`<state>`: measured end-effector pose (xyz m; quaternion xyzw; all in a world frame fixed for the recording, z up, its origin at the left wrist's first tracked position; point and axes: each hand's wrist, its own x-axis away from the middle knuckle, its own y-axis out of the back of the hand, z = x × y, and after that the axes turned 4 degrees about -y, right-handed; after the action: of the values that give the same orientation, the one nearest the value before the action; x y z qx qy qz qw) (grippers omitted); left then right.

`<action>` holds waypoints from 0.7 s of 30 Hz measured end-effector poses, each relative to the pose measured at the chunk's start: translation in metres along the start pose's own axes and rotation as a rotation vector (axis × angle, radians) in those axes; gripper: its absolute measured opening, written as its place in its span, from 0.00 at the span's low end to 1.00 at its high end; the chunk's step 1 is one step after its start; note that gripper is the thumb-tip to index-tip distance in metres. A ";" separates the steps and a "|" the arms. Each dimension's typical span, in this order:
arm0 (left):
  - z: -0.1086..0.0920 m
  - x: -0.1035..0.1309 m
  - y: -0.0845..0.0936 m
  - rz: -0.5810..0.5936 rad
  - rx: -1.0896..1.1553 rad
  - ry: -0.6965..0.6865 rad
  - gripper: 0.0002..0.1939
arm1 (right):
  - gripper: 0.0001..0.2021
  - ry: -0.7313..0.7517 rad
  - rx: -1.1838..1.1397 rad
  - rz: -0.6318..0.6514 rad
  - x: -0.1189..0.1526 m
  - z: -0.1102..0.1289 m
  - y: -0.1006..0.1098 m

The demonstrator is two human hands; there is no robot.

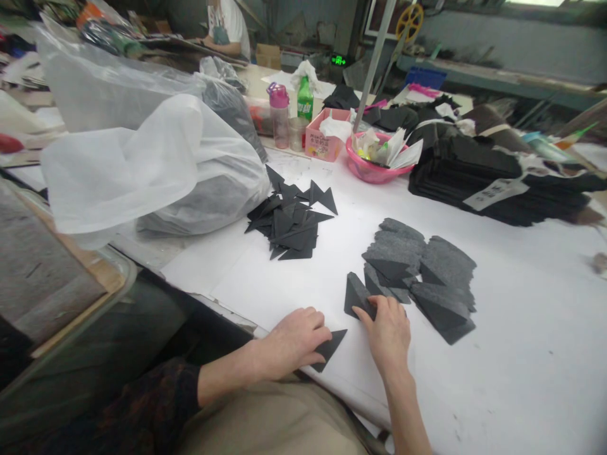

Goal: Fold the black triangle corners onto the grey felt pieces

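Pinching dark triangles (334, 345), the left fingers (321, 335) grip left edges, the right fingers (379, 304) right edges.

I'm in what looks like a garment workshop, with stacked black fabric (497, 170), a worktable (521, 284) and a yellow wheel (409, 23).

Gap right of black pile (294, 229) — bag (208, 167) blocks left.

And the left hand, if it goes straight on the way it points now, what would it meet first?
Beyond the dark triangle at its fingertips, the left hand would likely meet the right hand first, though one view leaves the depth unclear.
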<state>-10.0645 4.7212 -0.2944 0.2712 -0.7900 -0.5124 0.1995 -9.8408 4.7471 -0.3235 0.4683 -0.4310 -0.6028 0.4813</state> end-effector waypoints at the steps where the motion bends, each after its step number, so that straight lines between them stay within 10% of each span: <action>1: 0.001 0.004 -0.003 -0.012 -0.024 -0.041 0.24 | 0.16 -0.008 -0.012 0.007 0.000 0.000 0.000; 5: 0.000 0.018 -0.021 -0.080 -0.150 -0.174 0.38 | 0.17 -0.023 -0.060 0.000 0.001 0.000 0.000; 12: 0.004 0.026 -0.015 -0.341 -0.095 -0.216 0.08 | 0.21 0.044 -0.085 0.002 0.022 -0.006 0.004; 18: 0.061 0.005 0.060 -0.820 -0.254 0.242 0.13 | 0.23 0.085 -0.109 -0.010 0.046 -0.006 0.007; 21: 0.075 -0.008 0.058 -0.851 -0.347 0.431 0.24 | 0.23 0.098 -0.117 -0.028 0.054 -0.005 0.006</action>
<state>-10.1158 4.7983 -0.2710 0.6314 -0.4536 -0.6045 0.1736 -9.8406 4.6926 -0.3271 0.4742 -0.3645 -0.6099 0.5199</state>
